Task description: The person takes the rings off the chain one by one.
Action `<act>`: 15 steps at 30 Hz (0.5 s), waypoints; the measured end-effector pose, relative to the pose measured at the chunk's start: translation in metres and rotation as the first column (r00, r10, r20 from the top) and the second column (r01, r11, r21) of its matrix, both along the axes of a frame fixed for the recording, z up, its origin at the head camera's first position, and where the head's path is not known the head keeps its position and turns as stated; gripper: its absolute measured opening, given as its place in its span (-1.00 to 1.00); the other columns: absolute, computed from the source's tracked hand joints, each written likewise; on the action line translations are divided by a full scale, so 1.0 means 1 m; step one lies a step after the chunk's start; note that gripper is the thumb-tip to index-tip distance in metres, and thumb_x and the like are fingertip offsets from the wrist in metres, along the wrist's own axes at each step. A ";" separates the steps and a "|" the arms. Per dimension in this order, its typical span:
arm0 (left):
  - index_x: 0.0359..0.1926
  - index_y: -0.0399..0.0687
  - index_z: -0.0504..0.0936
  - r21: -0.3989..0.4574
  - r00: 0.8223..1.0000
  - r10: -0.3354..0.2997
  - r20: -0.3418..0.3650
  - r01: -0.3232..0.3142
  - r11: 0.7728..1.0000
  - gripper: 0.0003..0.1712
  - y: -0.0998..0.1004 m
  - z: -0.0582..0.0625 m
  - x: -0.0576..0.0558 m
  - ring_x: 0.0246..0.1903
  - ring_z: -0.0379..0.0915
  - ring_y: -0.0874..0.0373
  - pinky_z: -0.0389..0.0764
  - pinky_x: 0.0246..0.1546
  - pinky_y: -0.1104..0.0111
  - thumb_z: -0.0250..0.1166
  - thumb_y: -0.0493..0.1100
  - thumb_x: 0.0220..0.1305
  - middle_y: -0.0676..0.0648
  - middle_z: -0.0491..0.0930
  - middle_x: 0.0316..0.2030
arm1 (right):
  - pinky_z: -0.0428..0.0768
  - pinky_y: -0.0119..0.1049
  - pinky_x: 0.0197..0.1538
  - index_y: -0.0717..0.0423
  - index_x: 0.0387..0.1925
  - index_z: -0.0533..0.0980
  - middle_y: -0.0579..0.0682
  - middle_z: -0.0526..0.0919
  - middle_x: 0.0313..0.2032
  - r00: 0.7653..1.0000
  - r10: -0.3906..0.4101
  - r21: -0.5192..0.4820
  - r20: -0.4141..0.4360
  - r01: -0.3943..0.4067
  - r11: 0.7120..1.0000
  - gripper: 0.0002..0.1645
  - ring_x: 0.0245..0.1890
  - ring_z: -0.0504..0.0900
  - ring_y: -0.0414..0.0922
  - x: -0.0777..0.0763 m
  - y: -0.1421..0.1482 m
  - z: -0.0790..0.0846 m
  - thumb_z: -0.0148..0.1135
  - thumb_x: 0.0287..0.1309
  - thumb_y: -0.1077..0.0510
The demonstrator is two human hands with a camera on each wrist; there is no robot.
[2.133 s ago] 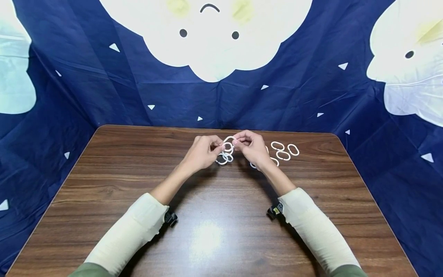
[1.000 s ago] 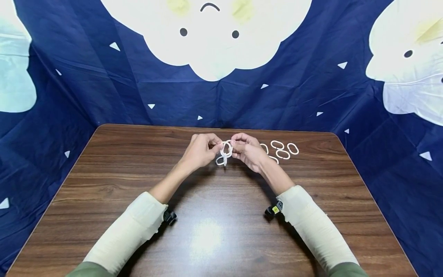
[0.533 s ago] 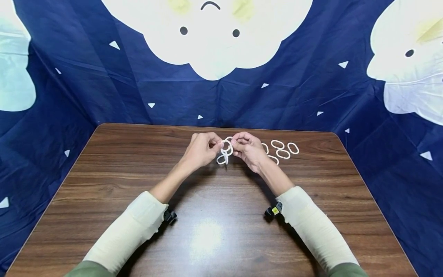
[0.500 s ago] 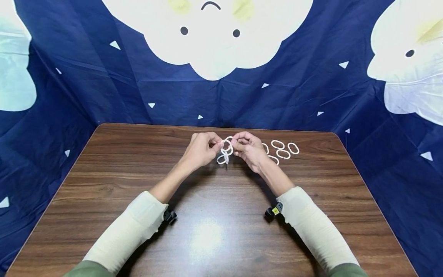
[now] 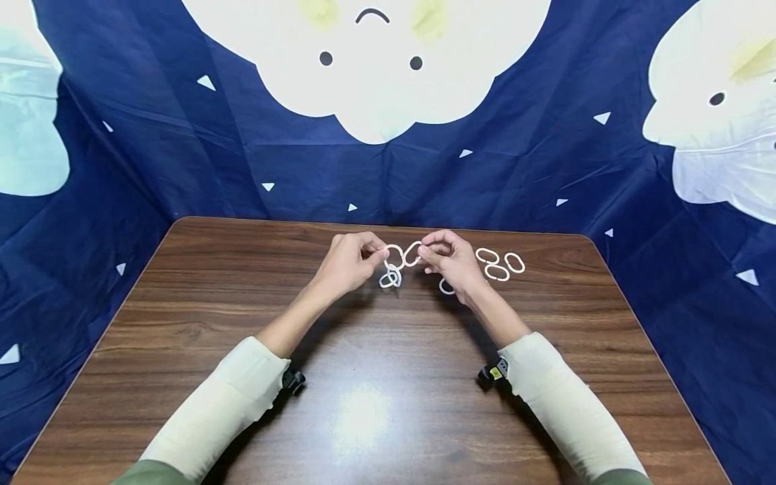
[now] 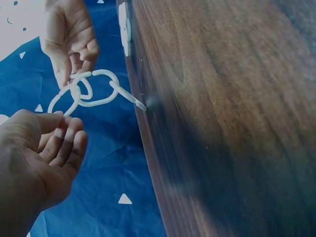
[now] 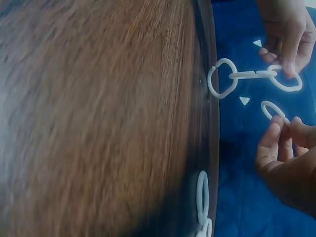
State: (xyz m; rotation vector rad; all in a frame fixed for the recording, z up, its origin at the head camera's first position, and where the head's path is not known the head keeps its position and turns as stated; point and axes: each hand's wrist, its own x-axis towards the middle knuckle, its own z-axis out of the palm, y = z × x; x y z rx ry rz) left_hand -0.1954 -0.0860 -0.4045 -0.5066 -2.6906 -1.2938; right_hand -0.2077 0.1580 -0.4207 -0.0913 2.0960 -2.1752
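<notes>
My left hand (image 5: 354,259) pinches a white oval plastic link (image 7: 289,90) between thumb and fingers. From that link hangs a short chain: a middle link (image 7: 243,76), then an end link (image 7: 210,81) low by the tabletop edge. Facing it, my right hand (image 5: 451,263) pinches the side of another white link (image 7: 263,107). In the right wrist view a gap shows between this link and the chain, while the two overlap in the left wrist view. Part of the right-hand link is hidden behind the fingertips.
Several loose white links (image 5: 498,279) lie on the brown wooden table (image 5: 376,350) to the right of my right hand. One more link (image 5: 441,286) is partly hidden beneath the right wrist. A blue curtain (image 5: 303,168) hangs behind the table's far edge.
My right hand has moved right, drawing its link away from the left-hand link; earlier the two overlapped closely. The left hand has hardly moved, and the chain still hangs from it.
</notes>
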 end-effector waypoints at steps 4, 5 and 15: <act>-0.11 -0.09 0.86 0.013 1.000 -0.008 -0.002 0.008 1.000 -0.89 0.000 0.001 -0.001 -0.28 0.71 0.03 0.65 -0.18 0.26 0.48 -0.14 0.54 -0.04 0.88 -0.25 | 0.74 -0.42 -0.26 0.27 0.09 0.55 -0.28 0.79 -0.39 1.000 -0.009 0.027 0.010 0.009 1.000 -0.75 -0.35 0.82 -0.29 0.000 0.009 -0.001 0.39 0.49 0.41; -0.11 -0.09 0.86 0.016 1.000 -0.010 -0.001 0.010 1.000 -0.89 0.000 0.001 -0.001 -0.28 0.71 0.03 0.65 -0.18 0.26 0.48 -0.15 0.54 -0.04 0.87 -0.25 | 0.74 -0.42 -0.26 0.27 0.10 0.55 -0.28 0.80 -0.38 1.000 -0.011 0.030 0.015 0.011 0.999 -0.74 -0.34 0.82 -0.29 -0.001 0.011 -0.001 0.40 0.49 0.40; -0.08 -0.07 0.86 0.009 1.000 -0.022 0.015 0.022 1.000 -0.88 0.001 0.001 -0.002 -0.26 0.70 0.11 0.67 -0.14 0.27 0.47 -0.13 0.56 -0.02 0.86 -0.26 | 0.77 -0.40 -0.23 0.35 0.17 0.51 -0.26 0.79 -0.38 0.998 -0.033 0.037 0.057 0.031 0.999 -0.69 -0.37 0.83 -0.30 -0.003 0.033 -0.004 0.36 0.51 0.42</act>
